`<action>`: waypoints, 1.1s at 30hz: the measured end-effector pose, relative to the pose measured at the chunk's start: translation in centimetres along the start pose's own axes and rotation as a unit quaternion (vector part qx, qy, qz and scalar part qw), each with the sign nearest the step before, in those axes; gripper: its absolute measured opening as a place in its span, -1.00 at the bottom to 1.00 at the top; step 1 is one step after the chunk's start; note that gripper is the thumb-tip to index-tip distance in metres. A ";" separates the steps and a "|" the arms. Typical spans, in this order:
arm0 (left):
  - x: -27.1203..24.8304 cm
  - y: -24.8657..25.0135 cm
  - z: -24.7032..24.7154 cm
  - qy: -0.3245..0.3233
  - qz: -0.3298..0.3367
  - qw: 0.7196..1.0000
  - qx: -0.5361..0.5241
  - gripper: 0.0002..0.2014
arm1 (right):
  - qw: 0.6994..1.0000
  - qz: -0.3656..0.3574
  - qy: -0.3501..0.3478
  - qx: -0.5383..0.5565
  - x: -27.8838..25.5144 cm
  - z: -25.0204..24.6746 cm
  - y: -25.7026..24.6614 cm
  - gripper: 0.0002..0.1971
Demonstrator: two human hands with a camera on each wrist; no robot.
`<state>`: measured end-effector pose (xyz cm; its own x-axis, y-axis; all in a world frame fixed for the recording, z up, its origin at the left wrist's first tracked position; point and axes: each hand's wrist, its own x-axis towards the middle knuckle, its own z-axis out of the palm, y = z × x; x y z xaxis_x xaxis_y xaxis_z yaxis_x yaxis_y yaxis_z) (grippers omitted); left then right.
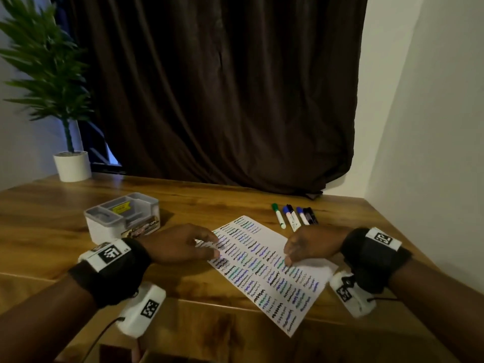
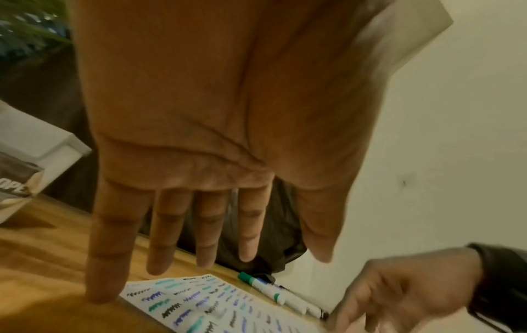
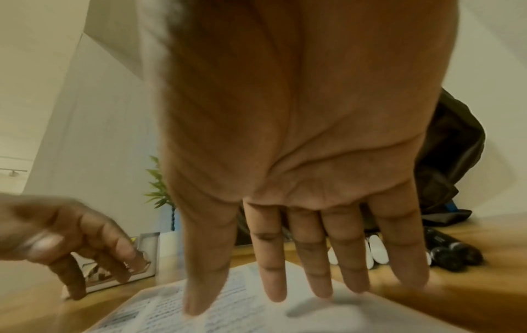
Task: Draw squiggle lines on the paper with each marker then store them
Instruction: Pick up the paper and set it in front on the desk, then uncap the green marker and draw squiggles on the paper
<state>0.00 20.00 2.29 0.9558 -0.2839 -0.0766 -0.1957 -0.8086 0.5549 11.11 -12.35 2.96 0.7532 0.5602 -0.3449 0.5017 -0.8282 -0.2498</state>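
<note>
- My left hand [image 1: 180,242] has its fingers straight and spread; the fingertips touch the left edge of the paper [image 1: 264,271], and it holds nothing.
- My right hand [image 1: 311,244] is also loose and holds nothing; its fingertips rest on the right part of the same sheet.
- The paper lies flat on the wooden table [image 1: 52,213], between my two hands, already full of squiggle rows in black, blue and green.
- The markers [image 1: 293,217] lie in a row just beyond my right fingertips, touching one another: the green marker [image 1: 278,216] nearest the sheet, then blue-capped ones, then black ones. All look capped, but the far ones are too blurred to be sure.
- The white organizer box [image 1: 123,217] stands beyond my left hand, apart from the paper.
- I judge the step in hand is to settle the sheet before taking a first marker.
- To do it well, I would keep the left fingertips pressing flat so the sheet does not slide, and reach forward with the right hand for the green marker, lifting it without rolling its neighbours.
</note>
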 end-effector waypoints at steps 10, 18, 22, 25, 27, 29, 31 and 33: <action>2.4 -0.3 2.3 -0.096 -0.036 0.991 0.082 -0.17 | 0.977 0.166 0.130 0.008 8.1 -5.6 -0.9 -0.73; 2.0 1.1 0.4 -0.097 -0.015 0.995 -0.015 -0.51 | 0.960 0.239 0.115 -0.093 13.3 -4.9 0.7 -0.33; 3.9 0.3 -1.5 0.012 0.009 0.995 -0.100 -0.40 | 0.958 0.240 0.118 -0.101 14.1 -4.7 1.5 -0.42; 6.4 0.0 -2.5 0.130 0.017 0.978 -0.164 -0.41 | 0.966 0.217 0.142 -0.020 13.0 -5.7 1.4 -0.56; 8.1 0.2 -2.9 0.177 0.043 0.958 -0.223 -0.47 | 0.959 0.172 0.208 0.090 11.7 -6.8 1.8 -0.69; 10.1 0.4 -2.7 0.203 0.059 0.943 -0.258 -0.53 | 0.933 0.099 0.263 0.224 10.0 -7.5 2.4 -0.75; 12.2 0.8 -2.1 0.210 0.065 0.934 -0.282 -0.63 | 0.889 0.018 0.292 0.353 8.3 -7.6 2.6 -0.75; 14.2 2.0 -1.2 0.188 0.054 0.926 -0.322 -0.69 | 0.842 -0.045 0.309 0.440 7.0 -7.5 2.2 -0.78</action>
<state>13.40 14.94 3.32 0.9709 -0.0472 0.2347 -0.2384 -0.2769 0.9308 20.67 -10.39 6.82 0.9432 0.2792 0.1802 0.2635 -0.2982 -0.9174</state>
